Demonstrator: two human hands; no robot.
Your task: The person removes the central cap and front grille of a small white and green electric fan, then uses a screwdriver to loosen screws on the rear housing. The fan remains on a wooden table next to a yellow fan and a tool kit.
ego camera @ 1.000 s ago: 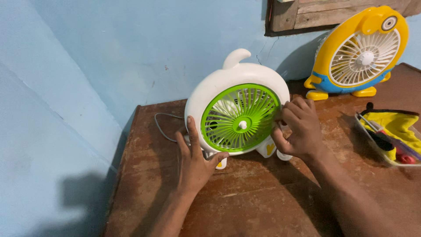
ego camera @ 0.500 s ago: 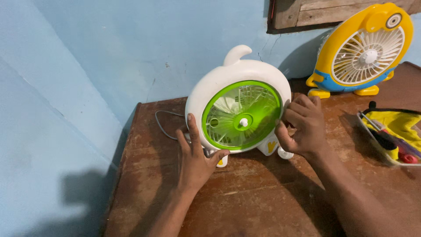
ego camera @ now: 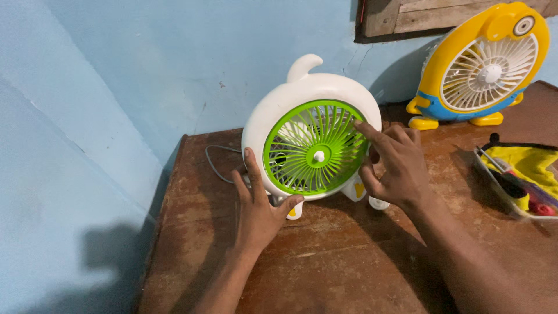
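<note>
A small white fan (ego camera: pixel 289 96) with a round green grille (ego camera: pixel 314 156) stands upright on a worn brown wooden table (ego camera: pixel 325 256). My left hand (ego camera: pixel 258 209) braces the fan's lower left side, thumb under its base. My right hand (ego camera: pixel 392 166) rests against the right of the grille, forefinger stretched out onto the green ribs near the upper right rim.
A yellow and blue fan (ego camera: pixel 485 64) stands at the back right against the blue wall. A clear tray (ego camera: pixel 514 180) with a yellow cloth and tools lies at the right edge. A grey cord (ego camera: pixel 214 160) trails behind the white fan. The table's left edge borders the wall.
The green grille, blurred half a second ago, now sits still with its ribs sharp. My right hand has opened from a pinch at the rim, its forefinger now laid on the grille.
</note>
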